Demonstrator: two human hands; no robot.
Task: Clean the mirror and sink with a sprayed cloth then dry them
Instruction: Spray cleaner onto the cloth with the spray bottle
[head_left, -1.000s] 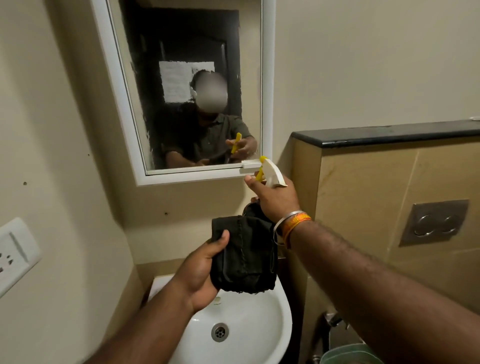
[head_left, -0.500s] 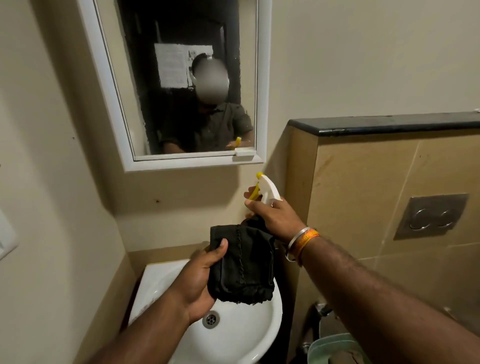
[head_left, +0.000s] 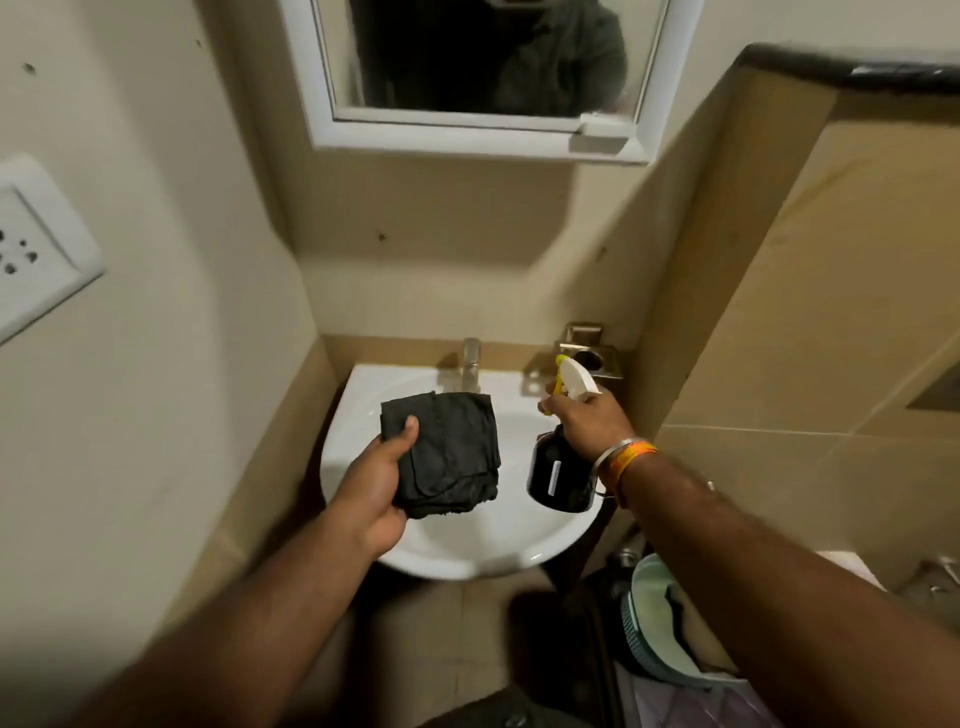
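Both hands are over the white sink (head_left: 363, 395) here. Left hand (head_left: 375, 486) has a folded black cloth (head_left: 447, 460) pinched in its grip, thumb on top at the upper left corner and fingers underneath, so the cloth hangs right above the basin. Right hand (head_left: 587, 423) is wrapped around the neck of a spray bottle (head_left: 558, 475), grip closed on it just under the white head with the yellow trigger; the dark body hangs down over the right side of the bowl. Cloth and bottle are side by side, not touching. The tap (head_left: 471, 364) sits at the back of the sink, behind the cloth. The white-framed mirror (head_left: 467, 130) is up on the wall above, only its lower part in view. There's a wall socket (head_left: 36, 249) off on the left.
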